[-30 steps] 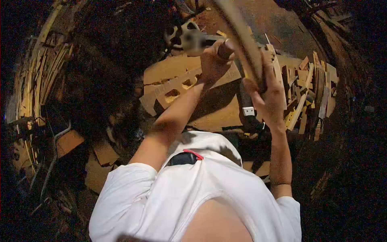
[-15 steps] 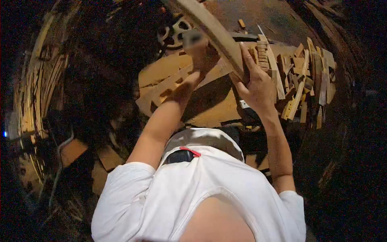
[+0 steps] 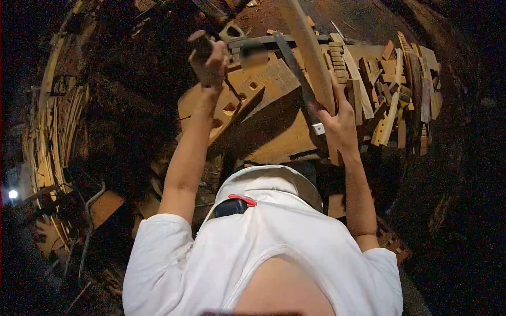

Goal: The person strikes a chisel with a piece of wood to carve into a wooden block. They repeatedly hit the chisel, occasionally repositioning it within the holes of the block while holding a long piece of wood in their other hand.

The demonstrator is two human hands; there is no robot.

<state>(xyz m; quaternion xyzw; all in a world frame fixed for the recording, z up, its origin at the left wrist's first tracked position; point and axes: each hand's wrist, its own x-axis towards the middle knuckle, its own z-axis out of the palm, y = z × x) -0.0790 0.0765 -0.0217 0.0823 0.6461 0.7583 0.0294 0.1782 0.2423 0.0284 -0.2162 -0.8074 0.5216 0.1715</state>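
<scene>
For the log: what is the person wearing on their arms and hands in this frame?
Nothing on the hands: the left hand and right hand are bare, with no gloves, watch or bands visible. Both arms are uncovered below short white sleeves, left sleeve and right sleeve, which belong to a loose white T-shirt. A black clip with a red tab sits at the chest.

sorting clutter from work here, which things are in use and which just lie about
In hand: long pale wooden plank in right hand; dark round-handled tool in left hand.
Lying about: pile of short wooden offcuts; flat brown board with square holes.
</scene>
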